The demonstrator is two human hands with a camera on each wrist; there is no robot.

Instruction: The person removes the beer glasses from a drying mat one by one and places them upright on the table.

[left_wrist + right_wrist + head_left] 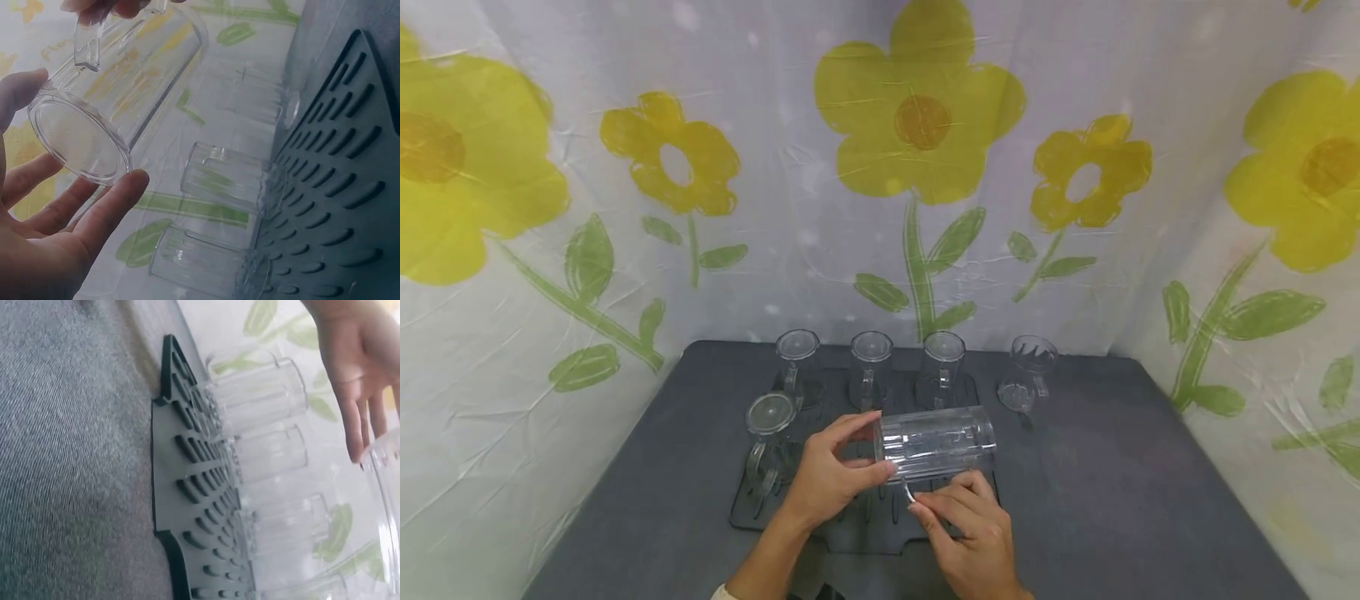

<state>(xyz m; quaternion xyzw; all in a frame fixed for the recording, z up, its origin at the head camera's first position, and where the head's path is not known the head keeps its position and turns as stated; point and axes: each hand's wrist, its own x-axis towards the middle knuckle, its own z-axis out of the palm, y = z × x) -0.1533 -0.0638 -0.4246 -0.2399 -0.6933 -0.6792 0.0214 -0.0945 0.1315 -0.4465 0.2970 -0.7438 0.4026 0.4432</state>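
A clear glass mug (936,442) lies sideways in the air over the drying mat (865,540), its base to the left and its mouth to the right. My left hand (823,479) grips it round the base; the left wrist view shows thumb and fingertips spread about the rim of the base. Below the mug, my right hand (973,533) pinches the handle between thumb and fingers. In the right wrist view only the edge of the mug (389,506) shows, beside the left hand's fingers.
Three mugs stand upside down along the mat's back, among them a middle mug (871,367). Another inverted mug (771,425) is at the mat's left. Right of the mat, a mug (1028,375) stands mouth up on the dark table (1112,500). A flowered curtain (775,250) surrounds the table.
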